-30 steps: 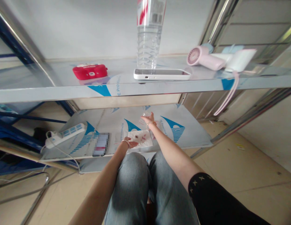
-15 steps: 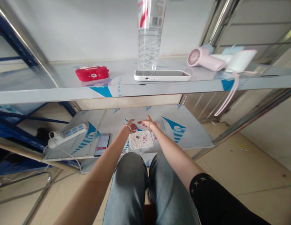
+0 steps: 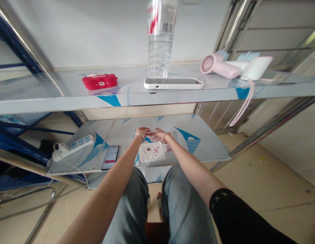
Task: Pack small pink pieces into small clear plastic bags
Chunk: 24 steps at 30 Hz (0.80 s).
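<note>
Fingers bent on the left hand (image 3: 143, 130), stretched leftward on the right hand (image 3: 161, 134) — tips touching or nearly so, just beyond the far edge of a white cloth or tissue (image 3: 144, 156). Cannot tell how far open on either hand, nor whether closed on anything: too small to make out. Between and just below them, a glimpse of something pinkish (image 3: 154, 138), perhaps pinched, perhaps only lying there.

From left to right along the lower shelf (image 3: 119, 128): first a white power strip (image 3: 73, 145) with its cable (image 3: 76, 168); next, at the near edge, a dark phone (image 3: 110, 158), screen up; then, well apart from it, the white cloth or tissue, bearing a small dark piece (image 3: 148, 149) to the left and red bits or marks (image 3: 156, 151) to the right; just beside its right edge, a clear and pink packet (image 3: 168, 148).

Judging by the pose, at a stage of fine two-handed work, away from the pieces on the cloth. Calls next for a light fingertip grip — and for wrists kept clear of the cloth.
</note>
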Available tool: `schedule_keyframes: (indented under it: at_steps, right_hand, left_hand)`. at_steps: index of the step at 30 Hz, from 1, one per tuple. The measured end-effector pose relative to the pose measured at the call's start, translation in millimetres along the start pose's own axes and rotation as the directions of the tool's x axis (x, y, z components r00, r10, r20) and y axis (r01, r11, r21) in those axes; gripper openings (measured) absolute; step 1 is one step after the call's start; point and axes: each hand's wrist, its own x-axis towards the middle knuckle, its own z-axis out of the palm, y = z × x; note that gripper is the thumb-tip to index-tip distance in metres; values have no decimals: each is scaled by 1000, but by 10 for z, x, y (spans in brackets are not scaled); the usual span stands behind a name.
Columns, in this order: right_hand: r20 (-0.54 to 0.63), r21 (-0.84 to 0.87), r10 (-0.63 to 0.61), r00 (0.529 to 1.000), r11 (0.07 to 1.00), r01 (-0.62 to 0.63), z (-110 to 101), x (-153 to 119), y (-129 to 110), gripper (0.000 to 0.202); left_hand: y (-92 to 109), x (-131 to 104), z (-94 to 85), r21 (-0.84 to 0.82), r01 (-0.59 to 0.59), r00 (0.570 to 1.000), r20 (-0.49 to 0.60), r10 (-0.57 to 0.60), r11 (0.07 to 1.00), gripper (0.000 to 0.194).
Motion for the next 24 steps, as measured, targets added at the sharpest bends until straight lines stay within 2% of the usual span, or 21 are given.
schedule_keyframes:
  at_steps: [2, 4, 6, 13, 20, 24]
  right_hand:
    - [131, 73, 26, 991, 997, -36, 5, -61, -17, 41]
    - [245, 62, 59, 968, 995, -76, 3, -120, -35, 25]
    - [284, 17, 99, 954, 994, -108, -3, -164, -46, 19]
    - [265, -40, 98, 959, 995, -90, -23, -70, 21, 16]
    - [281, -45, 102, 954, 995, -93, -47, 15, 82, 25]
    - [213, 11, 105, 971, 994, -110, -87, -46, 51, 15]
  left_hand:
    - [-17, -20, -59, -142, 46, 998, 42, -40, 989, 3]
    - [-17, -25, -110, -200, 84, 995, 68, -72, 976, 6]
    - [-11, -27, -153, -231, 96, 994, 73, -81, 968, 8]
    - [13, -104, -261, -310, 102, 994, 78, -81, 945, 9]
    - [14, -132, -284, -321, 65, 998, 38, -56, 945, 9]
    - [-5, -113, -322, -298, 54, 999, 17, -51, 953, 6]
